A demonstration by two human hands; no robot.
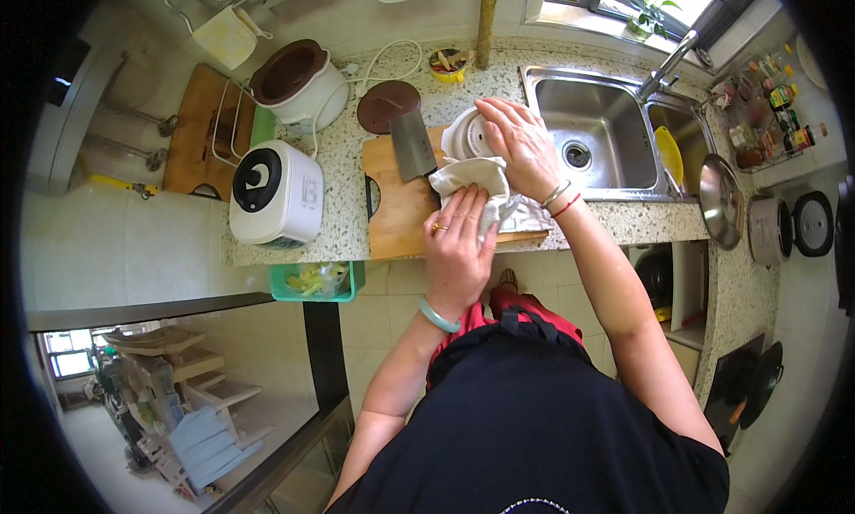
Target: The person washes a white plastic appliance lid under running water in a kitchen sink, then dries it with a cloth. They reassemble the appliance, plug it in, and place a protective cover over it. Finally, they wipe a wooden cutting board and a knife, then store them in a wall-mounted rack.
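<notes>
My left hand (459,247), with a ring and a pale green bangle, presses a crumpled white cloth (472,177), its fingers extended together over the fabric. Just above it, my right hand (524,153) steadies a white round object with stepped rims (461,134). Its fingers lie along the object's right side; the exact kind is unclear, and the hand and cloth hide part of it. Beneath both hands is a wooden cutting board (392,224) with a dark handle slot. A broad-bladed cleaver (412,147) lies on it, left of the cloth, its handle partly covered.
On the left stand a white appliance (289,193) and a white cooker (325,95); a brown lid (388,107) lies nearby. A steel sink (592,122) with a faucet (668,64) is right. A green bin (313,293) hangs below the counter edge.
</notes>
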